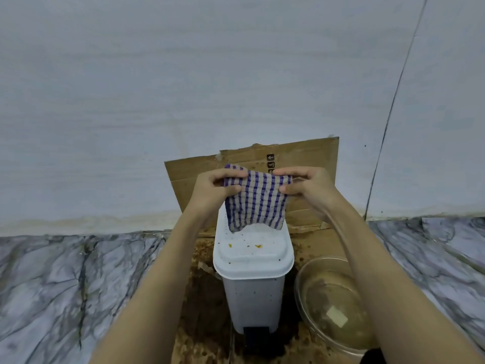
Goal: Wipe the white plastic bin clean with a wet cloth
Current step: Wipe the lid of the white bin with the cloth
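Purple-checked cloth [256,200] is hanging stretched between the left hand [212,191] and right hand [311,187], fingers [287,171] pinching its top corners, above the white plastic bin [253,298] standing in the middle. Wiping is probably just starting; next the cloth is needing lowering flat onto the spotted lid [252,256].

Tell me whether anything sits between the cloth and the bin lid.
Nothing visible does. The left hand and right hand pinch the cloth by its top edge; it hangs over the lid, which carries only specks. The bowl stands off to the right.
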{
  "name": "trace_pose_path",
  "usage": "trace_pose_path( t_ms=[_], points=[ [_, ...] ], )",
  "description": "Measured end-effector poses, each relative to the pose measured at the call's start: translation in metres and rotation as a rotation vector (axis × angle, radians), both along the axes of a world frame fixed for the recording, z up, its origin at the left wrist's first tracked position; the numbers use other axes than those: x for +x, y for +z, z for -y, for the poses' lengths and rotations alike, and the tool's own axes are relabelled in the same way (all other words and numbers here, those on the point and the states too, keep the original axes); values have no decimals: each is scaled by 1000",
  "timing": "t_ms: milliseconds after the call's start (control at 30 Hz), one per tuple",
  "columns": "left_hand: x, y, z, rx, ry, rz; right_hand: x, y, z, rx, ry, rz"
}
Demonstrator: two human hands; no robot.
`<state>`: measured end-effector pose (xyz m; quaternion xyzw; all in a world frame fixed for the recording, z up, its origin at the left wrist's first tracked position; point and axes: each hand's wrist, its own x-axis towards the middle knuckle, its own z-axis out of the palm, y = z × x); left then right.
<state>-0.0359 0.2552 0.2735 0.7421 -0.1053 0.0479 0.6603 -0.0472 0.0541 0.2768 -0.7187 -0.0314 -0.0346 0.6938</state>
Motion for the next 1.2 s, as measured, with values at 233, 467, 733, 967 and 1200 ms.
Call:
trace_pose_path(
  t_ms=[233, 467, 733, 967, 1200],
  points=[
    [8, -12, 4, 341, 140, 191, 3, -8, 1, -420, -145, 225],
    [14, -10, 10, 693, 256, 351, 10, -11, -8, -609, -308, 317],
    [16, -21, 15, 503, 94, 165, 18, -34, -10, -306, -219, 176],
    [24, -50, 22, 369, 5, -200, 62, -36, 0, -703, -138, 95],
    [45, -75, 15, 928, 141, -102, 96, -57, -22, -842, 70, -27]
  ],
)
